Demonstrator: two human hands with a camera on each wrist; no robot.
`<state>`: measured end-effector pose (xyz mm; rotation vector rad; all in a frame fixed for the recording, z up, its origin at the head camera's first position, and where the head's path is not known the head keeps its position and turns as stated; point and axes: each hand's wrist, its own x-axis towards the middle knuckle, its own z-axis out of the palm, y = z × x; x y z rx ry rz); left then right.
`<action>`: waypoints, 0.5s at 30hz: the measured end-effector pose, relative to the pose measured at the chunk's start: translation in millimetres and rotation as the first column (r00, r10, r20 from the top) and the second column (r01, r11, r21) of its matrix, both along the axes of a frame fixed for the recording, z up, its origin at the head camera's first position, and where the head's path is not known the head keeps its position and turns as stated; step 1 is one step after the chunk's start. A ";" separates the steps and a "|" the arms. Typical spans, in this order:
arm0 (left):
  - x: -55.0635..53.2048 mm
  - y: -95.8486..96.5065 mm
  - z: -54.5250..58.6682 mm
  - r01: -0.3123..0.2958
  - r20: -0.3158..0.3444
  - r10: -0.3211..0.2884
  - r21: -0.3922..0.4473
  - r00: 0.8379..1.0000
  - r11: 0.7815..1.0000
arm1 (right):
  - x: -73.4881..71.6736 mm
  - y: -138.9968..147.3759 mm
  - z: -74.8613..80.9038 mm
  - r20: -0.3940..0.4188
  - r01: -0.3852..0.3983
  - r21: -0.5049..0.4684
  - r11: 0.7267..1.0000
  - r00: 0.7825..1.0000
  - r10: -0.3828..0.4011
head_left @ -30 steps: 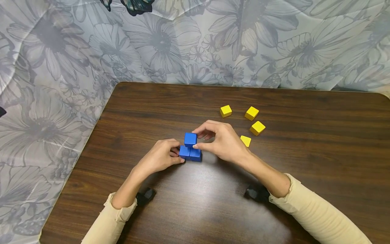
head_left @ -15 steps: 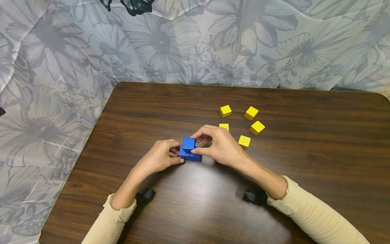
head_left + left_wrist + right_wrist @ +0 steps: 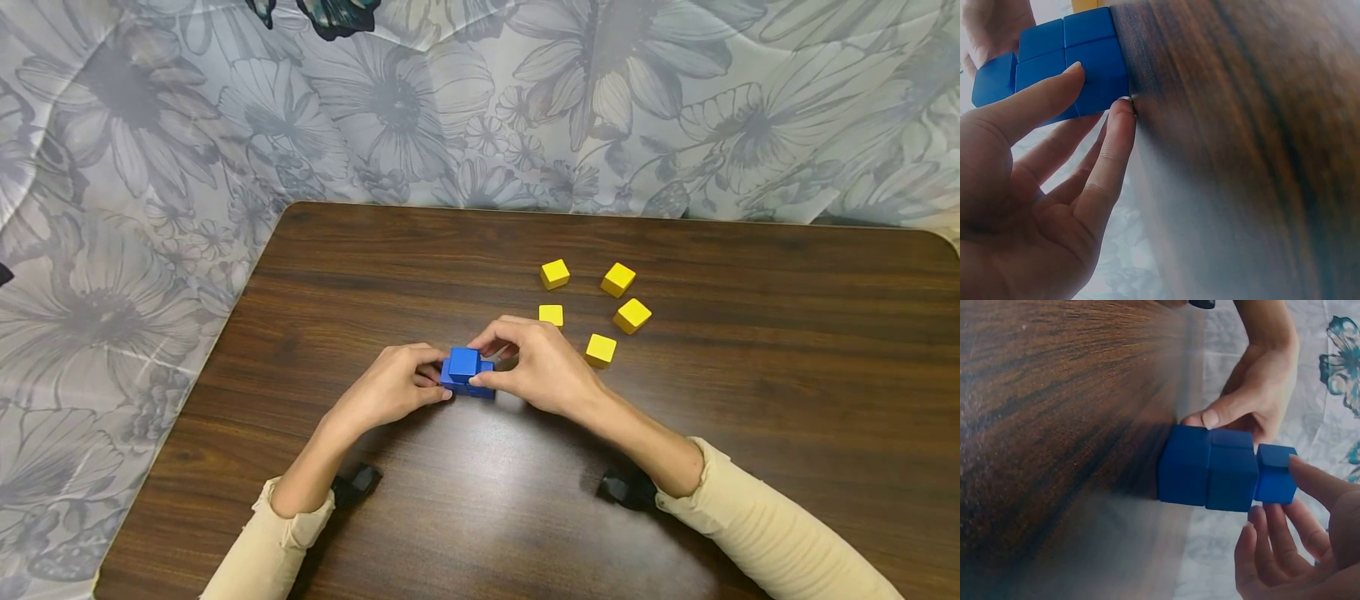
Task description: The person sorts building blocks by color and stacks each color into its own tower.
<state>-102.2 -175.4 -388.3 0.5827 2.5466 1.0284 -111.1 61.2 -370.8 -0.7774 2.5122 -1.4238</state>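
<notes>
A small stack of blue cubes (image 3: 1102, 72), two wide and two high, stands on the brown table. My left hand (image 3: 386, 387) grips it low on its left side, thumb on the front face and fingers round the side and behind. Over the middle of the stack, my right hand (image 3: 551, 367) pinches a single blue cube (image 3: 464, 362) between thumb and fingers. In the right wrist view this cube (image 3: 1276, 474) sits right at the upper layer, straddling the seam as seen from the head.
Several loose yellow cubes (image 3: 601, 350) lie beyond and right of the right hand, one of them (image 3: 551, 315) just behind its knuckles. The wooden table (image 3: 787, 358) ends at a floral cloth (image 3: 480, 108) at the back and left. Black wrist cameras (image 3: 628, 490) hang under both forearms.
My right hand has lowered the pinched blue cube toward the near side, down onto the stack's top. Yellow cubes behind the hand have come into view. My left hand has stayed in place.
</notes>
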 end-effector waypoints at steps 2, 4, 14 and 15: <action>0.0 -0.2 -0.1 0.001 0.000 -0.001 -0.001 1.000 1.000 | -0.2 -0.2 -1.2 0.002 -0.004 -0.005 1.000 1.000 0.004; -0.1 -0.2 0.0 0.002 -0.001 -0.002 -0.004 1.000 1.000 | -0.3 -0.1 -2.1 0.004 -0.005 -0.004 1.000 1.000 0.005; -0.3 -0.7 -0.1 -0.002 0.003 0.003 -0.012 1.000 1.000 | 0.2 0.0 -3.9 0.002 -0.009 0.010 1.000 1.000 0.009; -0.3 -0.6 -0.2 -0.002 0.003 0.002 -0.013 1.000 1.000 | 0.2 0.0 -4.2 0.003 -0.008 0.010 1.000 1.000 0.008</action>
